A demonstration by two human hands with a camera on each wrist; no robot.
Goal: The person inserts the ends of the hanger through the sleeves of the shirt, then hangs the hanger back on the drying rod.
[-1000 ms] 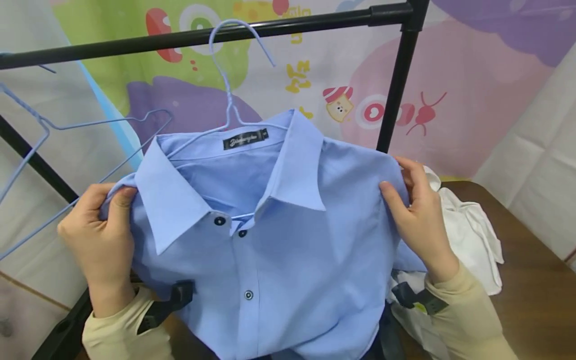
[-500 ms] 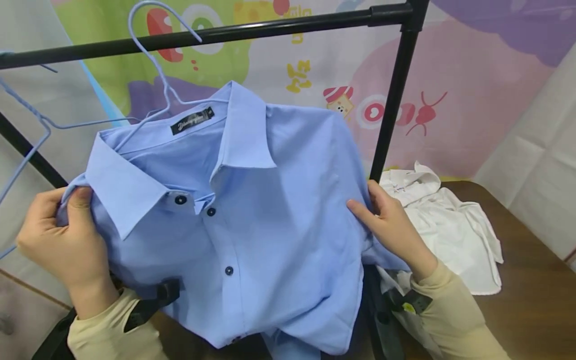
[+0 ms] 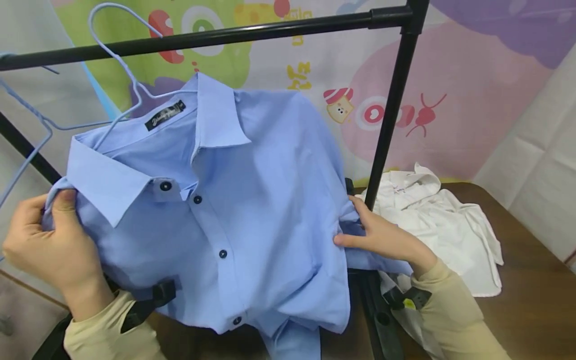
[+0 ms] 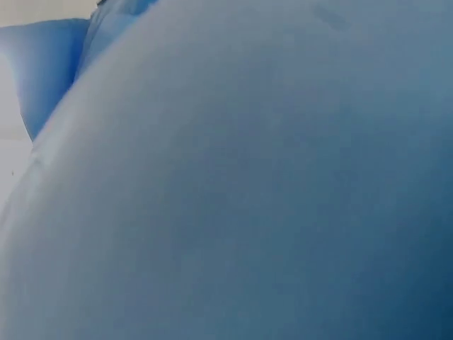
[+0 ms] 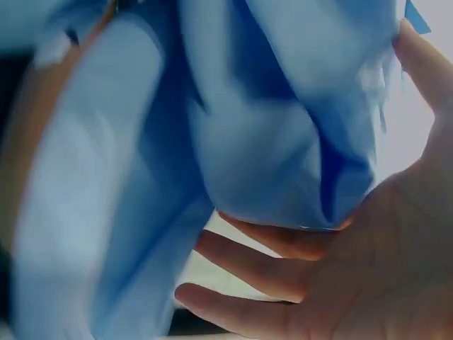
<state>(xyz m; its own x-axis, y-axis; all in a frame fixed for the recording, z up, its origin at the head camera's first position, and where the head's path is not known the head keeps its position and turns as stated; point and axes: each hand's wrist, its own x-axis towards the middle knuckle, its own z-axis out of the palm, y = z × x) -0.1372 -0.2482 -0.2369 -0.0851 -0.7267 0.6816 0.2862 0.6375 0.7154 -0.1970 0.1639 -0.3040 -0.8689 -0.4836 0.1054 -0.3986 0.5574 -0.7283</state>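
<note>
A light blue button-up shirt point(image 3: 274, 195) with dark buttons is draped on a blue wire hanger point(image 3: 130, 75); the hanger's hook overlaps the black rail in the head view. My left hand point(image 3: 58, 245) pinches the shirt's shoulder beside the collar point(image 3: 105, 185), thumb on the front. At the opposite side my right hand point(image 3: 382, 235) touches the sleeve edge, thumb on the front. In the right wrist view its fingers point(image 5: 255, 265) are spread, nearly straight, behind the hanging cloth. Blue fabric point(image 4: 241, 184) fills most of the left wrist view.
A black garment rack has its rail point(image 3: 270, 36) across the top and a post point(image 3: 392, 100) on the right. Another blue wire hanger point(image 3: 33, 112) hangs at left. White garments point(image 3: 450, 235) lie on the brown table point(image 3: 540, 280). A printed backdrop point(image 3: 468, 125) stands behind.
The shirt and hanger have moved left and slightly up with my left hand. My right hand has slid down from the shoulder along the sleeve, its fingers loosening.
</note>
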